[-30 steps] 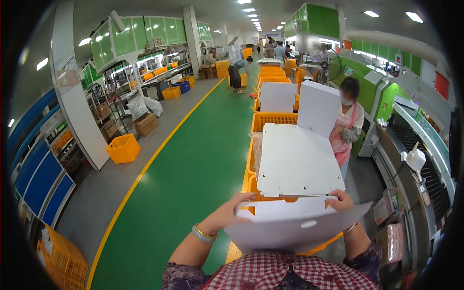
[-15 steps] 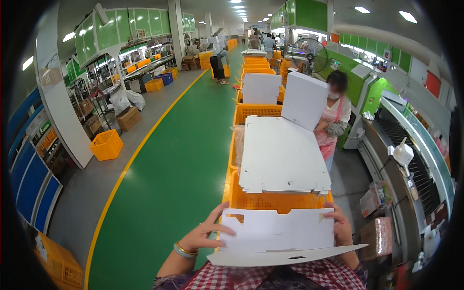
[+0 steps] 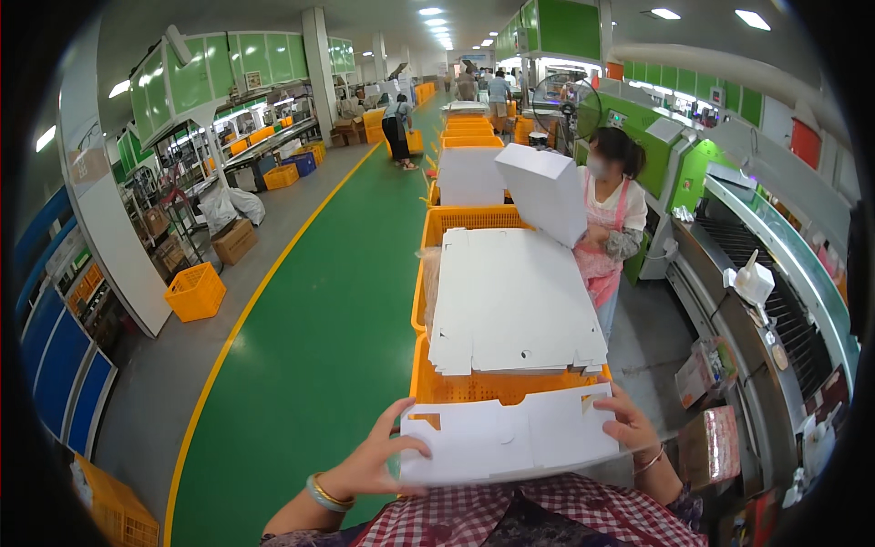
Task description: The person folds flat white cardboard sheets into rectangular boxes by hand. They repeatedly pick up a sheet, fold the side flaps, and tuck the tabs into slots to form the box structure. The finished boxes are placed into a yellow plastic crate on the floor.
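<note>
In the head view, the left hand point(image 3: 372, 463) grips the left edge of a flat white die-cut carton blank point(image 3: 510, 438), thumb laid over its top face and the other fingers spread along the edge beneath it. The right hand point(image 3: 631, 425) pinches the blank's right edge, thumb on top and fingers curled under. The blank is held level in front of the chest, just beyond a red-and-white checked shirt point(image 3: 547, 515), and it hangs over the near rim of an orange plastic crate point(image 3: 474, 387). A stack of the same white carton blanks point(image 3: 515, 301) lies across that crate and the next one, reaching from the near rim to the far one. A gold bangle point(image 3: 325, 493) circles the left wrist. Beyond the stack, at the right side of the crate row, another person in a pink apron point(image 3: 606, 228) holds a folded white box point(image 3: 545, 191). A green floor lane point(image 3: 337, 301) runs along the left of the crates, and a loose orange crate point(image 3: 194, 292) sits on the grey floor beyond its yellow line
</note>
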`<action>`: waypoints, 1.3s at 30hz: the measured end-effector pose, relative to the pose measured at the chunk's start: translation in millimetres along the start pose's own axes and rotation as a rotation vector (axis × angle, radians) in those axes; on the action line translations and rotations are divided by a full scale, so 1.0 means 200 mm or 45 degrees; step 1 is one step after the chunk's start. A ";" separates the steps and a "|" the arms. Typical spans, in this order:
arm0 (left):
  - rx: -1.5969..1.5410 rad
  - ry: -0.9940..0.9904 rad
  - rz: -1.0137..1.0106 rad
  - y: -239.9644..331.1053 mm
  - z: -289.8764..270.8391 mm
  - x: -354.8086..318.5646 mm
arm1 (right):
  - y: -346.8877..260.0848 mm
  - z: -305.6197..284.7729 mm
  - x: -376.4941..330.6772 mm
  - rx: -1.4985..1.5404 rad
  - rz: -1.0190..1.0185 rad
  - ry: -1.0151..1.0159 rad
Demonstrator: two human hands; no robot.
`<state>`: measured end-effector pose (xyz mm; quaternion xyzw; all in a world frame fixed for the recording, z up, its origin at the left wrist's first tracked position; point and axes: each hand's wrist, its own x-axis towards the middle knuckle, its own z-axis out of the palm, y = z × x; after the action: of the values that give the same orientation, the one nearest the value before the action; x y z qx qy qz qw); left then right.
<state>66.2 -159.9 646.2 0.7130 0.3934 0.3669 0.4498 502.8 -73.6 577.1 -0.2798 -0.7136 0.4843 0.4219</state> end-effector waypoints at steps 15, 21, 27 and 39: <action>0.521 0.557 0.002 -0.04 0.11 0.11 | -0.15 0.08 0.04 0.053 0.227 0.230; 1.211 0.247 -0.050 0.13 0.07 0.22 | -0.27 0.01 0.08 -0.560 0.202 0.065; 1.616 0.186 0.387 0.15 0.10 0.34 | -0.44 0.03 0.13 -1.526 -0.259 0.040; 0.813 -0.552 -0.227 0.27 0.01 0.44 | -0.42 0.07 0.28 -0.940 0.165 -0.614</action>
<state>117.8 -98.2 709.6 0.8410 0.4440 0.0266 0.3081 464.4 -65.3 670.8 -0.3350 -0.8976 0.2739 0.0840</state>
